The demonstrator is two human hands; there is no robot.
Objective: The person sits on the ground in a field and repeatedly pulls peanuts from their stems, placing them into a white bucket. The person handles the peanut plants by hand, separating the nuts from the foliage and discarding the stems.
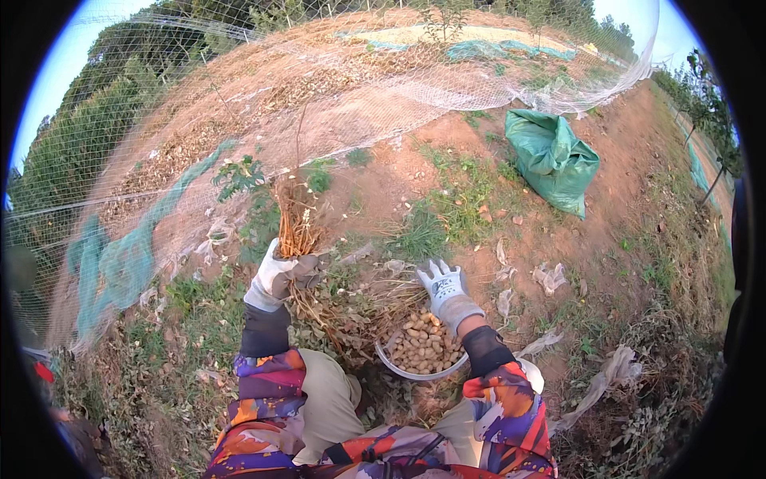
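My left hand [286, 275], in a white and grey work glove, is closed around a bundle of dried peanut plants [297, 230]. Brown roots stick up above the fist, and leafy stems hang below it. My right hand [444, 284], gloved alike, is spread with its fingers apart over the far right rim of a round basin. Inside that pale basin [413, 376], between my knees, lies a heap of peanuts in the shell [423, 344]. Dry stems [395, 293] lie across the far left side of the basin, close to the right fingers.
A green woven sack [553, 158] stands on the soil at the upper right. White netting [371, 120] hangs across the far side, with green mesh [125, 263] bunched at the left. Scraps of plastic film [607, 377] and weeds [419, 233] lie around.
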